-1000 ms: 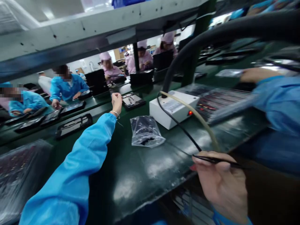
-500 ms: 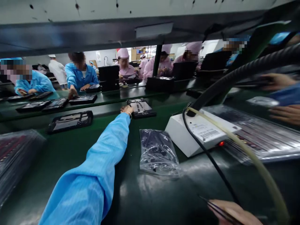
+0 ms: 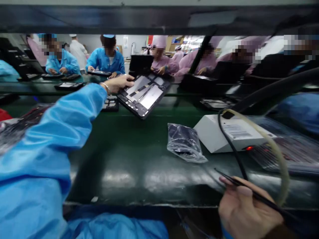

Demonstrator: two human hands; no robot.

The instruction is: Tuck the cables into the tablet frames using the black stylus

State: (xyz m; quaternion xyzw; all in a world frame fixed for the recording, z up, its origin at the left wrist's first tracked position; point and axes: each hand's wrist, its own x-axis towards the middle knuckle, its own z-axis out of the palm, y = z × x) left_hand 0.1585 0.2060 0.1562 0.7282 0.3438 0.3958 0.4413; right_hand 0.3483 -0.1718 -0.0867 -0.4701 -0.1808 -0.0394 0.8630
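We hold the open tablet [image 3: 144, 96] one-handed by its edge in left-hand fingers [image 3: 124, 79], tilted over the surface [image 3: 129, 159], so it may slip; right hand [image 3: 245, 212] pinches tweezers [image 3: 239, 184].

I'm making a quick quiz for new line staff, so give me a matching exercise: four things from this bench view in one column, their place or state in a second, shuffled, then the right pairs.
Things:
1. tablet frame
2. tweezers
3. plastic bag
4. white box

Places or states:
A. lying on the green bench, left of the white box
B. pinched in the right hand
C. lifted off the bench in the left hand
D. red light lit, dark cable and pale tube at its top

Pairs: 1-C, 2-B, 3-A, 4-D
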